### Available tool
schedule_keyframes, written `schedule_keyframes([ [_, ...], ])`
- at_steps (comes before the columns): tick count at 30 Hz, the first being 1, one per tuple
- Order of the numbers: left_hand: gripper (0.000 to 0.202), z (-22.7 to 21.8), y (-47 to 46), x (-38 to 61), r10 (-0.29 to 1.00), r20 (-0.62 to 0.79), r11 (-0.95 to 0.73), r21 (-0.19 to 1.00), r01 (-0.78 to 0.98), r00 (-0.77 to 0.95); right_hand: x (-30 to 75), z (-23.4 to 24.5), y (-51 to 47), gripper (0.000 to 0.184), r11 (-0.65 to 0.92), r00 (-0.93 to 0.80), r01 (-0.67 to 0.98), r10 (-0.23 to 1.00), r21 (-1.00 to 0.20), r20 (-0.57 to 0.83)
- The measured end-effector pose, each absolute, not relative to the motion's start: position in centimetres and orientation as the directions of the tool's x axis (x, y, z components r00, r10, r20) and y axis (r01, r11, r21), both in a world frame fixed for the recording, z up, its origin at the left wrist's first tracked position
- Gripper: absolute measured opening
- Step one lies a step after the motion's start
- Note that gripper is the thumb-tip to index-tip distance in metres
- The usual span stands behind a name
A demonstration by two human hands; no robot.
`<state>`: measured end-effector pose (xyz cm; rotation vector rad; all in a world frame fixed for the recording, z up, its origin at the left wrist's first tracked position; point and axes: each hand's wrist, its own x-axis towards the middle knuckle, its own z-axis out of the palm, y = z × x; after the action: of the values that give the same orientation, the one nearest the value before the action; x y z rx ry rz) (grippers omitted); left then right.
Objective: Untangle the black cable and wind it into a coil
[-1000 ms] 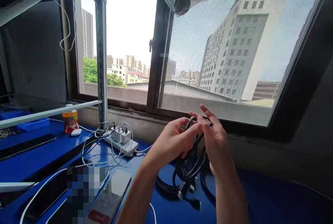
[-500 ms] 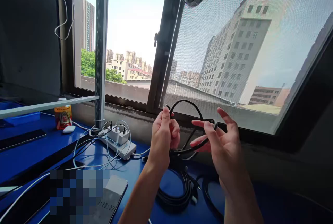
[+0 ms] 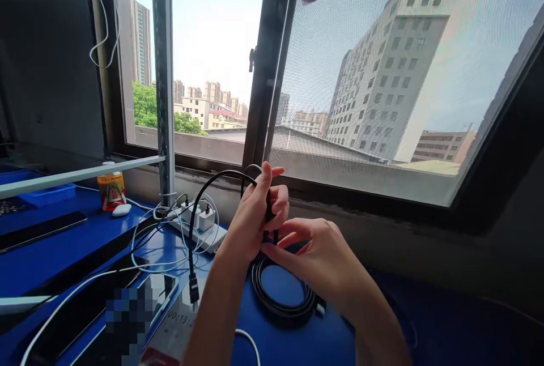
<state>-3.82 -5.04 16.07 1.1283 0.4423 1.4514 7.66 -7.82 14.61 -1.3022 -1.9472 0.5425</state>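
My left hand (image 3: 255, 213) is raised in front of the window, its fingers closed round a black cable (image 3: 204, 190). That cable arches up and to the left, then hangs down to a plug end (image 3: 194, 286) above the blue table. My right hand (image 3: 314, 255) sits just below and to the right of the left one, fingers curled and pinching the same cable under the left fist. A flat coil of black cable (image 3: 280, 303) lies on the table beneath both hands.
A white power strip (image 3: 199, 230) with chargers and white leads sits at the window sill. Phones (image 3: 40, 230) lie on the blue table (image 3: 51, 258) at the left, another phone (image 3: 178, 320) near my left forearm. An orange can (image 3: 111, 190) and a metal post (image 3: 164, 83) stand at the back left.
My left hand has stayed up on the cable while my right hand dropped from beside it to just under it. The loop between the hands is gone; one end now hangs free at the left.
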Motion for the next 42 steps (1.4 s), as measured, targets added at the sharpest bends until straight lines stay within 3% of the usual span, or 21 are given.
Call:
schedule_keyframes([
  [4, 0.049, 16.3, -5.7, -3.9, 0.924, 0.347, -0.224, 0.832, -0.507, 0.162, 7.5, 14.5, -8.1, 0.020, 0.428, -0.231, 0.615, 0.901, -0.662, 0.368],
  [10, 0.028, 16.1, -5.1, -3.4, 0.928, 0.363, -0.300, 0.863, -0.405, 0.085, 8.5, 14.9, -8.7, 0.034, 0.536, -0.167, 0.469, 0.834, -0.702, 0.526],
  [16, 0.029, 15.4, -5.5, -2.9, 0.826, 0.352, -0.293, 0.935, -0.198, 0.441, 8.4, 14.7, -8.0, 0.042, 0.537, -0.015, 0.362, 0.820, -0.762, 0.572],
  [19, 0.019, 15.5, -5.8, -3.0, 0.783, 0.378, -0.337, 0.925, -0.174, 0.495, 8.8, 14.5, -7.6, 0.046, 0.517, 0.050, 0.331, 0.826, -0.789, 0.562],
  [25, 0.022, 15.9, -5.7, -3.8, 0.874, 0.395, -0.357, 0.917, -0.178, 0.282, 10.5, 14.7, -6.7, 0.053, 0.519, 0.324, 0.101, 0.789, -0.849, 0.521],
  [32, 0.029, 16.4, -5.6, -5.5, 0.967, 0.246, -0.252, 0.964, 0.091, 0.064, 12.0, 15.6, -6.6, 0.061, 0.643, 0.542, -0.016, 0.649, -0.766, 0.534],
  [34, 0.029, 16.3, -5.5, -5.8, 0.976, 0.188, -0.203, 0.967, 0.151, 0.109, 11.9, 15.7, -6.8, 0.057, 0.688, 0.558, 0.001, 0.602, -0.726, 0.571],
  [39, 0.032, 15.6, -5.0, -5.6, 0.897, -0.030, -0.101, 0.957, 0.271, 0.440, 11.1, 15.6, -7.2, 0.047, 0.790, 0.520, 0.107, 0.473, -0.603, 0.711],
  [42, 0.037, 15.4, -4.7, -4.8, 0.844, -0.008, -0.122, 0.971, 0.206, 0.537, 10.8, 15.5, -7.0, 0.044, 0.799, 0.495, 0.152, 0.448, -0.582, 0.745],
])
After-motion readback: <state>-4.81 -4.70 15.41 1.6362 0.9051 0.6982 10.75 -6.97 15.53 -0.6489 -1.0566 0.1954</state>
